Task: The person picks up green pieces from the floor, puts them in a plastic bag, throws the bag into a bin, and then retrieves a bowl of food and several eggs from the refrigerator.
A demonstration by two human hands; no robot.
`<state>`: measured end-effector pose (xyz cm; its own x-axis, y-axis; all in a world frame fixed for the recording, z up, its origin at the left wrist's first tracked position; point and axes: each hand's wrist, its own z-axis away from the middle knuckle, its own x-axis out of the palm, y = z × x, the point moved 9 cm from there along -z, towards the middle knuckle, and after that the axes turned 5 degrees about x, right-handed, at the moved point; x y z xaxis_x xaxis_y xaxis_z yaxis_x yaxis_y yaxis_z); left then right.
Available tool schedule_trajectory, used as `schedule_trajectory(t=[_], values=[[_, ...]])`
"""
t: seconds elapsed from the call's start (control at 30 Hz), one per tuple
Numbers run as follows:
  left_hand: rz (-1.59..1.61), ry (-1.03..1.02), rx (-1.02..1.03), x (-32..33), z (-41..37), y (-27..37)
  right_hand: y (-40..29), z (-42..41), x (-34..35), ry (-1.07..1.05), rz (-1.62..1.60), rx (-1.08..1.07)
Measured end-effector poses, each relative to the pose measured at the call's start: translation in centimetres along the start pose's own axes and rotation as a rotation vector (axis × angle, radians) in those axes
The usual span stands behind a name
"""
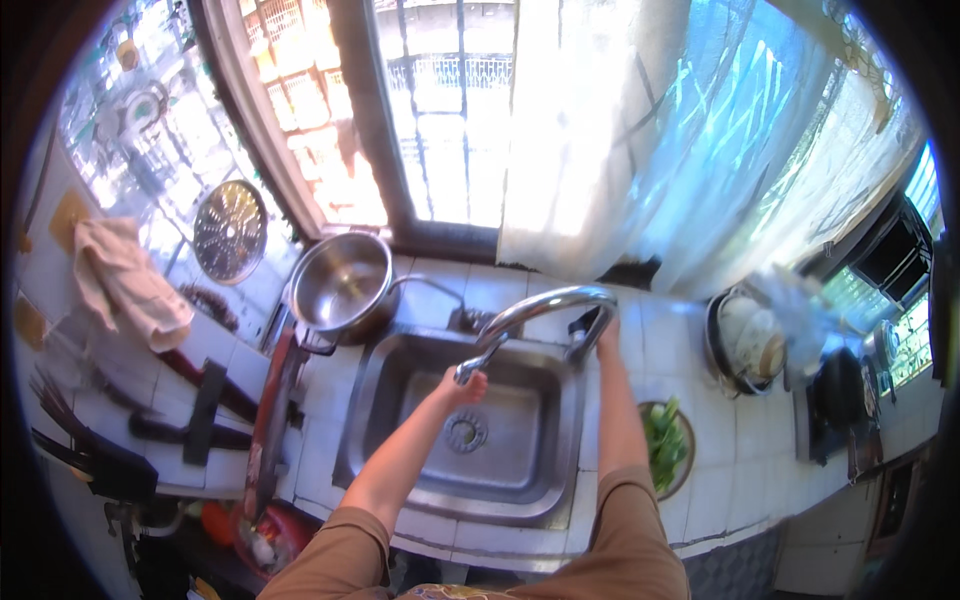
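A stainless steel sink (517, 457) lies in front of me, with a curved chrome faucet (547, 296) arching over it. My left hand (463, 388) is at the spout's end above the basin, its fingers partly hidden by the metal; whether it grips the spout I cannot tell. My right hand (609, 330) reaches behind the faucet's base at the sink's back right corner and is mostly hidden. Right of my right forearm, a round plate (686, 472) holds green leafy vegetables (664, 442). The drain strainer (466, 431) shows at the basin's bottom.
A steel pot (341, 289) stands at the sink's back left corner. Bowls are stacked in a dish basin (720, 360) at the right, near a stove (817, 420). Knives hang on a magnetic strip (204, 412) at the left, below a cloth (131, 285). A curtain (585, 150) hangs behind.
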<state>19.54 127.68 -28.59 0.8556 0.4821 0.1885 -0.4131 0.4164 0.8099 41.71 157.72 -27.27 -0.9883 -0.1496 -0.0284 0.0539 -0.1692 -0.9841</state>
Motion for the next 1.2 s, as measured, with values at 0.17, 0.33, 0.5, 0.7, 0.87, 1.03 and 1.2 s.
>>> schedule_trajectory(t=[0.17, 0.33, 0.5, 0.7, 0.87, 1.03, 1.2], values=[[-0.019, -0.067, -0.103, 0.1, -1.7, -1.9, -2.1, 2.3, 1.5, 0.007, -0.012, -0.010], [-0.171, 0.177, 0.061, -3.4, -0.6, -2.4, -0.2, 12.8, -2.2, 0.600, -0.085, -0.145], [0.316, 0.187, -0.067, -4.3, 0.0, -3.8, -1.9, 27.8, 16.0, -0.170, 0.056, -0.153], [0.539, 0.211, 0.149, -6.2, 0.2, -3.8, -0.6, 26.5, 21.0, -0.230, 0.228, -0.107], [-0.248, 0.319, 0.073, -5.7, 2.2, -2.8, -5.0, 24.7, 19.7, -0.527, 0.983, -0.434], [-0.311, 0.255, 0.179, -7.2, 1.0, -5.7, -7.7, 15.3, 15.6, -0.003, 1.563, -0.709], [-0.715, 0.299, 0.394, -5.2, 4.3, -2.3, -7.2, 7.8, 12.1, 0.210, 2.072, -0.548]])
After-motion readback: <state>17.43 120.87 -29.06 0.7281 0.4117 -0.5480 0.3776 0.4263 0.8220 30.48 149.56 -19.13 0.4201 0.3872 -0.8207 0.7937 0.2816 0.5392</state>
